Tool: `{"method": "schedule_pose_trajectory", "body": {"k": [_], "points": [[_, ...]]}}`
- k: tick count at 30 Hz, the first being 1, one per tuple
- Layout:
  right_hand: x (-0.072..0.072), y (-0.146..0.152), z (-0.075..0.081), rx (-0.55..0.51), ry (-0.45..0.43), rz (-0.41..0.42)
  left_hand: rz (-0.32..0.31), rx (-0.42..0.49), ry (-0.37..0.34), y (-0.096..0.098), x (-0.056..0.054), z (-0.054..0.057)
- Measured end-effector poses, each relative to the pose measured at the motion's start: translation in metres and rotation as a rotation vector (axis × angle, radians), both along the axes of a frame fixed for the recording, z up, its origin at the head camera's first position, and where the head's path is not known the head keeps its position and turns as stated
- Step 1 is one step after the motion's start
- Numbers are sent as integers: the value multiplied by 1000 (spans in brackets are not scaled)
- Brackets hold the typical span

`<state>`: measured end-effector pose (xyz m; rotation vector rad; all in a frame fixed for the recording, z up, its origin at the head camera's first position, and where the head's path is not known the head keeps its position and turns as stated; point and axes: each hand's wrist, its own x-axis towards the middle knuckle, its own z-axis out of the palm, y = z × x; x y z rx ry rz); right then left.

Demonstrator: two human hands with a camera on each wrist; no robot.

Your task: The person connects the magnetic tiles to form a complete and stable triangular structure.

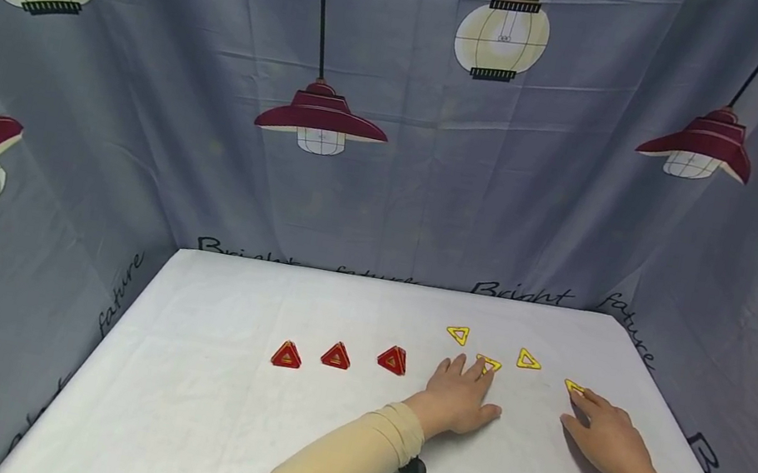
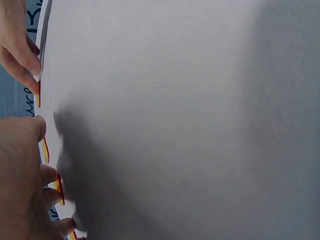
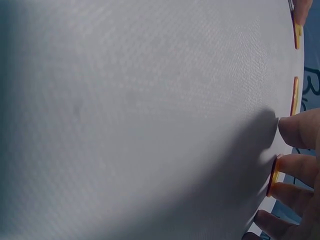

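Observation:
Four yellow triangular pieces with a pale middle are on the white table. My left hand [image 1: 458, 394] has its fingers stretched forward, the fingertips on one yellow triangle [image 1: 491, 364]. My right hand [image 1: 608, 439] reaches forward, its fingertips on the rightmost yellow triangle [image 1: 572, 386], which they partly cover. In the right wrist view, two fingers meet the upper side of that triangle [image 3: 273, 177], whose lower edge looks red. Between the hands lies another yellow triangle [image 1: 528, 360]; one more yellow triangle [image 1: 458, 334] is beyond my left fingers.
Left of my left hand are a red triangle [image 1: 392, 360], a second red triangle [image 1: 337, 355] and a third red triangle [image 1: 287, 355], in a loose row. A grey-blue curtain [image 1: 383, 212] printed with lamps surrounds the white table [image 1: 167, 402].

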<state>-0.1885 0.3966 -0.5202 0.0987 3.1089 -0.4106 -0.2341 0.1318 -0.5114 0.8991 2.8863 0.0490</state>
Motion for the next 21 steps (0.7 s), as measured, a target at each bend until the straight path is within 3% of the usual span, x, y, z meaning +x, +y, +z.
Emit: {"method": "schedule_pose_trajectory", "body": {"k": [5,10,15,21], "points": [[1,-1,2,3,-8,-1,-9,-11,3,0,0,3],[0,-2,4,5,-26,-9,-61,-36,5,-8,5,7],[0,-2,5,11,-47,-11,-180,-86,35,-30,19,11],[-1,-1,4,18,-33,-4,-357,-135,100,-72,37,14]]}}
